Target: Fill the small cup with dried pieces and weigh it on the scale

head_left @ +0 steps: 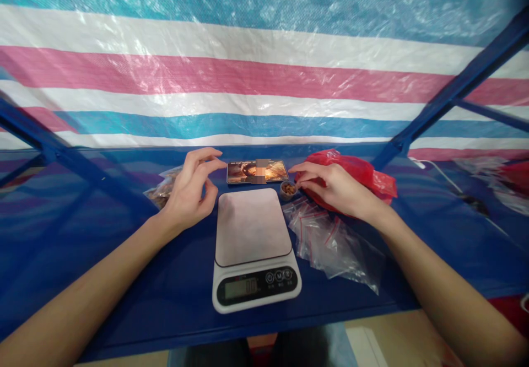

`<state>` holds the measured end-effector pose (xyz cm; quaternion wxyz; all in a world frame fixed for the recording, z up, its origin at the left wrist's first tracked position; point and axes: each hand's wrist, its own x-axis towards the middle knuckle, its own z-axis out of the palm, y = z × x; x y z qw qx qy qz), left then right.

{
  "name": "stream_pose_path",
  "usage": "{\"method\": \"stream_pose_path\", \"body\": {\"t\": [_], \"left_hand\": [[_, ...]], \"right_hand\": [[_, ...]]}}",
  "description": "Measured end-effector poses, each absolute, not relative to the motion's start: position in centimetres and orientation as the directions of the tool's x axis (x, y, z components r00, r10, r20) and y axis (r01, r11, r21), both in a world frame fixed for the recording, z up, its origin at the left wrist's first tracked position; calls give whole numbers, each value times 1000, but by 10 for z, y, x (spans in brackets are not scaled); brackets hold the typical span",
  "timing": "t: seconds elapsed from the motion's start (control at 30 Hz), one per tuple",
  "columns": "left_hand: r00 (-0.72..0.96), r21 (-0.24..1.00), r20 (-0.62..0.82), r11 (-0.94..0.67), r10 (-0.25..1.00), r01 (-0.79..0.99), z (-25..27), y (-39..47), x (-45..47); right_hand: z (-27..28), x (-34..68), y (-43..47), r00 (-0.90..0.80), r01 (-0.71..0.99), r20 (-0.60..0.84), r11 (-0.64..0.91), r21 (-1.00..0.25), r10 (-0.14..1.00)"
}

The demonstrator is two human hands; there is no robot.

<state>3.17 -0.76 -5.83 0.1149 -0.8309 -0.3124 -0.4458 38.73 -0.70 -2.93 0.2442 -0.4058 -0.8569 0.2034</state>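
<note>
The left hand [188,193] is loose and empty toward the table's [177,295] back edge. I cannot tell whether the right hand [328,185] grips the cup [287,197].

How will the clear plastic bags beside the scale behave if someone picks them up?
The clear plastic bags will probably be floppy, since they look thin and creased. They are likely light for their size, as they lie flat and look see-through. Because their shiny sheets overlap in a loose fan, they may slide over one another.
</note>
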Motion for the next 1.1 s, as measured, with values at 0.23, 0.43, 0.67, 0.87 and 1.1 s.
{"method": "stream_pose_path", "body": {"t": [0.23,0.43,0.67,0.87,1.1], "left_hand": [[426,106,798,-794,427,599,-56,-8,34],[433,116,784,-790,445,602,-55,-10,34],[427,117,789,-791,441,600,-54,-11,33],[429,121,786,-790,446,601,-53,-12,33],[429,120,784,-787,449,605,-52,-11,32]], "right_hand": [[-42,393,4,-611,734,287,664,-146,738],[-48,388,1,-631,744,288,667,-40,721],[-47,386,3,-600,735,373,672,-92,708],[-40,377,-5,-484,672,571,699,-244,663],[-40,367,-13,-522,560,529,737,-379,669]]}}
